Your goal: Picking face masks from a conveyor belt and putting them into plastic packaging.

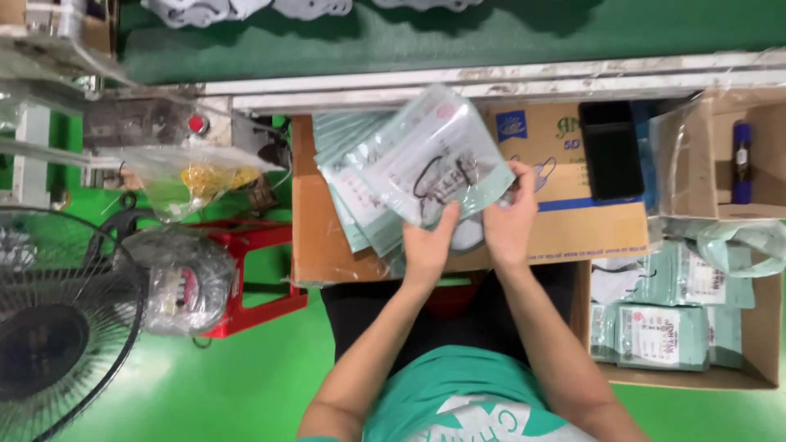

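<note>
Head view: we are holding a flat, pale-green, clear-fronted plastic pouch [426,160] with a dark-strapped mask inside, above the brown cardboard work surface [323,237]. Our left hand [428,242] is pinching its lower edge at 6 o'clock; our right hand [509,214] is pinching the corner at 4 o'clock. More pouches of the same kind [348,184] are fanning out at 9 o'clock. We are judging the pouch light, floppy and slick, best gripped at the sealed edges. The open carton of filled pouches [761,327] is sitting at 4 o'clock.
</note>
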